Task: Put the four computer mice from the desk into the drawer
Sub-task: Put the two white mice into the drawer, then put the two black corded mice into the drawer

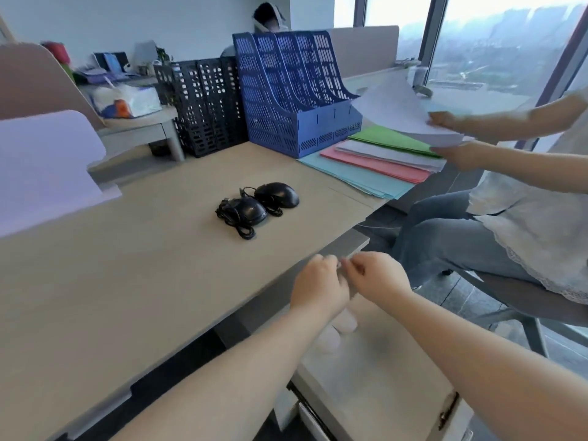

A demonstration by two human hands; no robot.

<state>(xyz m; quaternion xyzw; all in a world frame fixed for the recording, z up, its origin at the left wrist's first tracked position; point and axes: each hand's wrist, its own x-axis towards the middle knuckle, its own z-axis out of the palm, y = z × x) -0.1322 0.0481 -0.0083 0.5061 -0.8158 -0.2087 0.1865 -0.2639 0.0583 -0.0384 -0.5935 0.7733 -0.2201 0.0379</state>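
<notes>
Two black wired computer mice lie side by side at the middle of the beige desk (127,281), their cables bundled beside them: the nearer mouse (251,210) and the farther mouse (276,194). The white drawer (381,361) stands pulled out under the desk's right front edge. Two pale rounded objects (337,329) lie at its back, partly hidden under my left wrist and too blurred to identify. My left hand (318,284) and my right hand (375,275) hover close together above the drawer's back, at the desk edge. Their fingers are curled in, and nothing shows in them.
A blue file rack (296,90) and a black file rack (206,103) stand at the back of the desk. Coloured paper folders (375,160) lie at the right rear. A seated person (509,224) on the right handles sheets of paper. A lilac divider (44,163) stands at left.
</notes>
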